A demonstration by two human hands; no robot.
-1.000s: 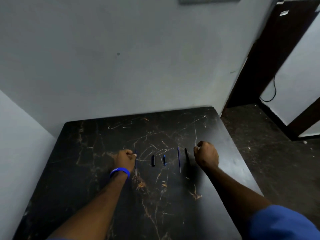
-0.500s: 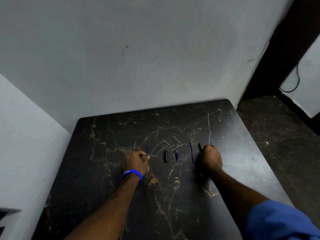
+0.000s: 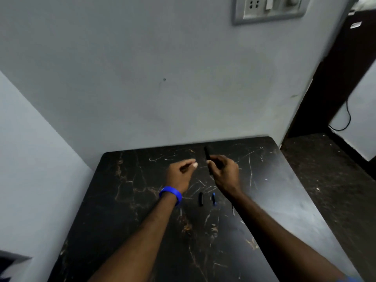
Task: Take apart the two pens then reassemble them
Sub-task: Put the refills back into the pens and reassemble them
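Observation:
My right hand is raised above the black table and grips a black pen barrel, which stands nearly upright out of my fingers. My left hand, with a blue wristband, hovers just left of it with fingertips pinched together; I see nothing in them. On the table below lie a short black cap piece and a short blue piece side by side. A thin refill shows beside my right forearm. Another thin refill tip shows beside my left wrist.
The table is pushed into a corner of grey walls, with a socket plate high on the back wall. A dark doorway and floor lie to the right of the table's right edge.
Both hands have lifted off the table and moved towards each other. My right hand picked up the black barrel that lay at the right. My left hand left its refill on the table.

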